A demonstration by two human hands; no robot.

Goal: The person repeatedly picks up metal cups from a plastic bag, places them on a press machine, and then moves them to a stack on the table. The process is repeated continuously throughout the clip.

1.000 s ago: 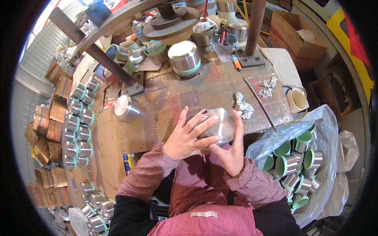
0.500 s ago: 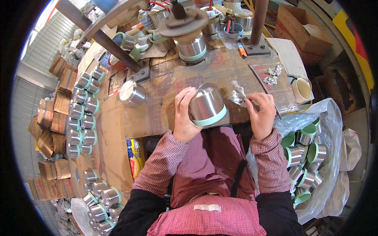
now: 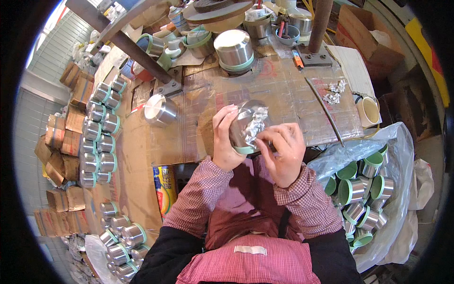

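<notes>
My left hand [image 3: 224, 142] is wrapped round a steel cup [image 3: 239, 124] with a mint-green rim, tilted above the near edge of the bench. Between the fingertips of my right hand [image 3: 285, 152] is a crumpled silvery-white strip, like foil or film [image 3: 256, 126], lying across the cup's side and hiding part of it. Another steel cup [image 3: 161, 110] rests on the cardboard-covered bench to the left. Straight ahead, a steel cup [image 3: 233, 49] stands rim down below a round press disc [image 3: 218, 12].
Rows of steel cups [image 3: 108, 162] line the left side, with more piled nearer [image 3: 134, 234]. A plastic bag [image 3: 399, 161] of cups lies at right. A metal rod [image 3: 326, 111], silvery scraps [image 3: 333, 97], a cream tub [image 3: 368, 111] and an orange cutter [image 3: 297, 59] are on the bench's right.
My right hand has moved left, bringing the silvery strip against the cup in my left hand. The press disc has risen off the cup ahead, whose top now shows.
</notes>
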